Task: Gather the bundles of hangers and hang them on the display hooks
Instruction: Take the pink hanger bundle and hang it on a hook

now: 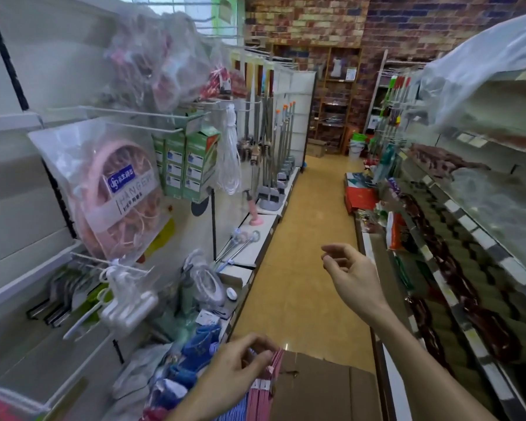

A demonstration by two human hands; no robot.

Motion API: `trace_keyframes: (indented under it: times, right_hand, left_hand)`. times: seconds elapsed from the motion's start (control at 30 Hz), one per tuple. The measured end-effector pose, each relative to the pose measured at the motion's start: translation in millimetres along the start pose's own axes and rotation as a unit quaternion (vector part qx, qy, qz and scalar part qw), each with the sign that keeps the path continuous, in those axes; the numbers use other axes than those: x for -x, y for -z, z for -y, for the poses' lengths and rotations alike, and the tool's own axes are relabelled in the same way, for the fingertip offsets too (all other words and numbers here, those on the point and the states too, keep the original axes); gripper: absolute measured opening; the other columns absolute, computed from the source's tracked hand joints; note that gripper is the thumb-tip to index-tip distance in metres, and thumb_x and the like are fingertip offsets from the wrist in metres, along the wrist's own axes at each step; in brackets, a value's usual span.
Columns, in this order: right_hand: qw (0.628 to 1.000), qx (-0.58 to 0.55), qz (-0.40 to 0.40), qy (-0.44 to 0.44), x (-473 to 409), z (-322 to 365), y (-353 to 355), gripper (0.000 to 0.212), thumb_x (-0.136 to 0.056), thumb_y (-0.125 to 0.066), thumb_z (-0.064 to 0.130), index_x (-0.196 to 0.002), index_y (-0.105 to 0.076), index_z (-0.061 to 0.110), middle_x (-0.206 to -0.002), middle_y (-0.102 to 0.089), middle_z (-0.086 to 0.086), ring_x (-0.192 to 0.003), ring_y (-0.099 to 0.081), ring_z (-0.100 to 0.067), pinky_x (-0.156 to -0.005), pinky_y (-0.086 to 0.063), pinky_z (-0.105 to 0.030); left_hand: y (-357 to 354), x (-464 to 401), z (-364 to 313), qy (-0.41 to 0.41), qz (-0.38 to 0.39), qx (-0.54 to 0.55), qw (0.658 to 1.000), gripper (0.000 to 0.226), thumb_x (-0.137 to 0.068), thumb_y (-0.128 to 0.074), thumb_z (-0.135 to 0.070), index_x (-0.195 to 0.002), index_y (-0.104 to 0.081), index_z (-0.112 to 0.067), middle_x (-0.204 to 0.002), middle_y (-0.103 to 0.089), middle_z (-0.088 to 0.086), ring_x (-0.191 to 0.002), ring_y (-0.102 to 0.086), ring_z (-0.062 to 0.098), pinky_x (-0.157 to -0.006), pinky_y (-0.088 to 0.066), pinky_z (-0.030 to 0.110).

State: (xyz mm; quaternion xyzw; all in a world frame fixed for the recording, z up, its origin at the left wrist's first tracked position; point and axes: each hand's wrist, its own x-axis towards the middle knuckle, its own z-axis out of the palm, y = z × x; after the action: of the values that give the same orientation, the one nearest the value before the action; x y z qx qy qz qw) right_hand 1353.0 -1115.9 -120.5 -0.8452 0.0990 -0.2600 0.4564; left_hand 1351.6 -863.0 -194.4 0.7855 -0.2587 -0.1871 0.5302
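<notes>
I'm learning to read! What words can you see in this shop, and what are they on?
"HANGER": on the white band of the pink bag.
Blue label on that bag: a logo and characters, too blurred to read.
Small print under "HANGER": too small to read.
Green boxes: labels too blurred to read.
Shelf price tags: too blurred to read.
Pink bundle in the left hand: white tags, unreadable.

pink hanger bundle cut off below, upper bags blurred

Shop aisle, stocked shelves, packaged goods on display hooks
</notes>
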Motion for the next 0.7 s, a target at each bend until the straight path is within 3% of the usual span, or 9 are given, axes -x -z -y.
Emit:
trace_keyframes:
  times: [0.23,0.4,0.47,0.53,0.7]
  right_hand:
    - [0.999,0.018,-0.024,-0.037,-22,-116,-38,0.02,-0.098,-0.06,0.019,-0.117,-0.065,0.021,-0.106,-0.067,0.01,-0.099,-0.062,-0.005,-0.072,-0.049,-0.016]
    - [0.996,0.029,-0.015,-0.077,-22,-230,-92,0.023,-0.099,-0.059,0.021,-0.12,-0.065,0.019,-0.108,-0.066,0.009,-0.1,-0.062,-0.007,-0.073,-0.048,-0.017]
    - [0.995,0.041,-0.011,-0.085,-26,-275,-115,0.024,-0.099,-0.058,0.022,-0.122,-0.064,0.018,-0.108,-0.066,0.008,-0.099,-0.061,-0.004,-0.071,-0.046,-0.017]
    - [0.995,0.053,-0.01,-0.084,-28,-320,-139,0.025,-0.099,-0.058,0.021,-0.122,-0.064,0.018,-0.108,-0.066,0.007,-0.098,-0.06,-0.003,-0.07,-0.046,-0.016]
    - [0.994,0.069,-0.008,-0.087,-20,-436,-210,0.024,-0.099,-0.057,0.021,-0.122,-0.064,0.017,-0.112,-0.066,0.003,-0.101,-0.062,-0.012,-0.076,-0.05,-0.023]
  left_hand:
    - [-36,-57,90,-0.004,-0.069,0.025,0.997,0.02,-0.095,-0.062,-0.014,-0.101,-0.067,-0.032,-0.089,-0.066,0.0,-0.07,-0.064,0.003,-0.066,-0.047,0.016]
    - [-92,-78,212,0.109,-0.058,0.049,0.991,0.024,-0.088,-0.07,-0.012,-0.095,-0.07,-0.036,-0.08,-0.068,-0.006,-0.078,-0.067,0.009,-0.078,-0.053,0.02]
    - [-109,-89,259,0.139,-0.065,0.061,0.986,0.019,-0.087,-0.073,-0.016,-0.093,-0.069,-0.034,-0.08,-0.067,-0.009,-0.074,-0.066,0.003,-0.072,-0.049,0.013]
    - [-118,-107,303,0.126,-0.069,0.049,0.988,0.017,-0.087,-0.073,-0.021,-0.094,-0.069,-0.037,-0.081,-0.069,-0.01,-0.075,-0.068,0.004,-0.07,-0.048,0.012]
    - [-137,-162,422,0.052,-0.06,0.018,0.997,0.03,-0.096,-0.061,-0.018,-0.101,-0.064,-0.048,-0.092,-0.065,-0.01,-0.08,-0.066,0.016,-0.074,-0.053,0.026]
